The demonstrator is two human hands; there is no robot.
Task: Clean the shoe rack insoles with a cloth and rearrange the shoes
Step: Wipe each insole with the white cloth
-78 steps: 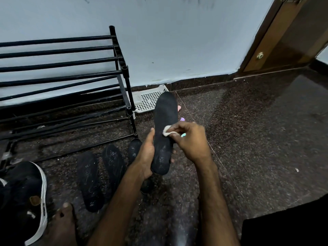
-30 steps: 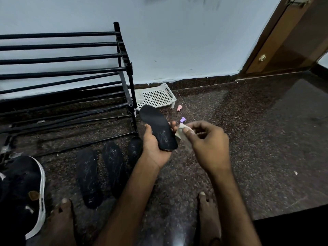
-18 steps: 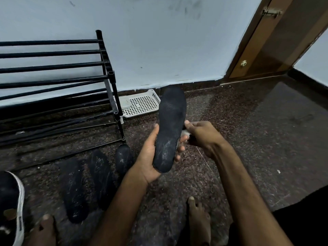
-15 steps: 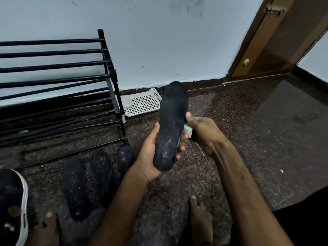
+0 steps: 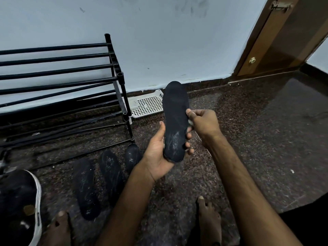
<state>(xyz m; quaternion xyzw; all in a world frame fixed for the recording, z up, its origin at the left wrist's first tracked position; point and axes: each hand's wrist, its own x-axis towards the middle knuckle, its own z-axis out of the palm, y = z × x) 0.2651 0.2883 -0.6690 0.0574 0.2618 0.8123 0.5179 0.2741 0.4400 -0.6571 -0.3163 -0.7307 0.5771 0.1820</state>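
Note:
My left hand grips the heel end of a black insole, which stands upright with pale scuff marks near its lower end. Against the insole's right edge, my right hand pinches a small white cloth, mostly hidden by the fingers. Three more black insoles lie side by side on the floor: one at the left, one in the middle, and one partly behind my left forearm. The black shoe rack stands against the wall at the left with bare bars.
A black shoe with a white sole lies at the bottom left. Behind the held insole, a white perforated tray rests by the wall. My bare feet are on the dark speckled floor. A brown door is at the upper right.
The insole went from tilted low in my left hand to upright. My right hand brought the cloth back against its right edge. The camera shifted slightly.

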